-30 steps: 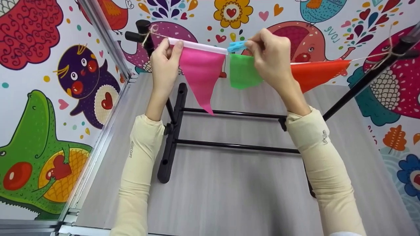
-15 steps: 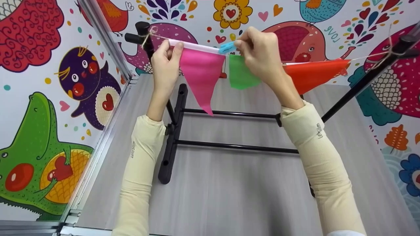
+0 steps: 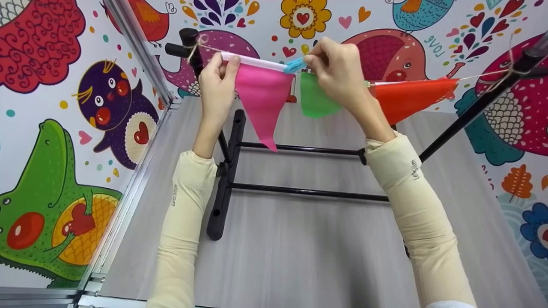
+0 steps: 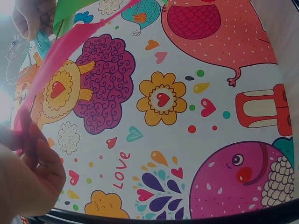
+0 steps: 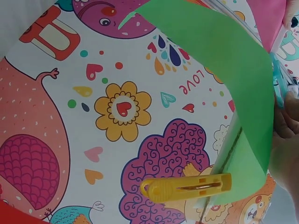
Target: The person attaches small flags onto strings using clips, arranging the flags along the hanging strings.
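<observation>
A pink pennant (image 3: 263,87) with a white top band hangs on a string. My left hand (image 3: 218,83) pinches its upper left corner between thumb and fingers. At the band's right end is a blue clothespin (image 3: 295,65), its tail pinched by my right hand (image 3: 338,70). Beside the pink one hangs a green pennant (image 3: 314,96), partly behind the right hand. In the right wrist view a yellow clothespin (image 5: 187,186) sits at the green pennant's other end. A red pennant (image 3: 413,96) hangs farther right.
A black stand has a left post (image 3: 192,51) and a right post (image 3: 475,102) with the string (image 3: 481,75) tied between them. Lower crossbars (image 3: 299,191) run above the grey floor (image 3: 295,248). Walls printed with cartoon animals surround the stand.
My right hand has moved left with the blue clothespin, from above the green pennant to the right end of the pink pennant's band. The left hand has stayed at its corner.
</observation>
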The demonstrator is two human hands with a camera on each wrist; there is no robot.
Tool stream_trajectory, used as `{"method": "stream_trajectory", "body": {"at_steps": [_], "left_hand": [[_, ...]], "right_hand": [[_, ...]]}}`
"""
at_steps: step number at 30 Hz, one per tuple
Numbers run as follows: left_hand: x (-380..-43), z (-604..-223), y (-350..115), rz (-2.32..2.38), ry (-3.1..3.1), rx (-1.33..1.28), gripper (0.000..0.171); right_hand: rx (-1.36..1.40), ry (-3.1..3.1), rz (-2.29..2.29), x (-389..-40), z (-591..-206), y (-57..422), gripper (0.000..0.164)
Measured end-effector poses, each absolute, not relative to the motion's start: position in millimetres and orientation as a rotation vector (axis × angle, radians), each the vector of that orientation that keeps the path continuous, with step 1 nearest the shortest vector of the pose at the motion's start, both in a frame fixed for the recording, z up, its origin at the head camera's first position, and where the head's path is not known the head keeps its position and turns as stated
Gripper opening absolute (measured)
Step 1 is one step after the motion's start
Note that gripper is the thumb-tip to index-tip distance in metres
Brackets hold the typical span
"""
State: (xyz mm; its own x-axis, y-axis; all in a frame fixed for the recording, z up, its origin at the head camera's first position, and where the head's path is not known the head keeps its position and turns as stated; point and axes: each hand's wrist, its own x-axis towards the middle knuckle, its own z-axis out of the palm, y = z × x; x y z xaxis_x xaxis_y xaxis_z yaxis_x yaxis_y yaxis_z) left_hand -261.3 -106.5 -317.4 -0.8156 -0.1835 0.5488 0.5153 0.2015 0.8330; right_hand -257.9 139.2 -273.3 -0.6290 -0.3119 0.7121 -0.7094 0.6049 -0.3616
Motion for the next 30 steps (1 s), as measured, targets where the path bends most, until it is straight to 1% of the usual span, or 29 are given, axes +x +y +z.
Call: {"method": "stream_trajectory", "body": {"at_steps": [12,19,28,30], "left_hand": [[-258.8,-318.6,-107.7,-1.617,-1.948,-0.308,0.021],[-258.6,-317.1,-107.7,-1.627,-1.953,-0.304,0.019],[-257.4,-320.4,-110.4,-1.701,-1.933,-0.31,0.016],[-257.6,-322.1,-111.3,-1.711,-1.919,-0.313,0.018]], "right_hand": [[0.775,-2.302,0.881,-259.1,-274.8,138.3,0.021],[0.753,-2.356,0.898,-258.2,-274.2,138.6,0.021],[0.772,-2.398,0.902,-258.6,-273.6,140.1,0.026],[0.775,-2.419,0.882,-258.6,-273.7,139.6,0.028]]}}
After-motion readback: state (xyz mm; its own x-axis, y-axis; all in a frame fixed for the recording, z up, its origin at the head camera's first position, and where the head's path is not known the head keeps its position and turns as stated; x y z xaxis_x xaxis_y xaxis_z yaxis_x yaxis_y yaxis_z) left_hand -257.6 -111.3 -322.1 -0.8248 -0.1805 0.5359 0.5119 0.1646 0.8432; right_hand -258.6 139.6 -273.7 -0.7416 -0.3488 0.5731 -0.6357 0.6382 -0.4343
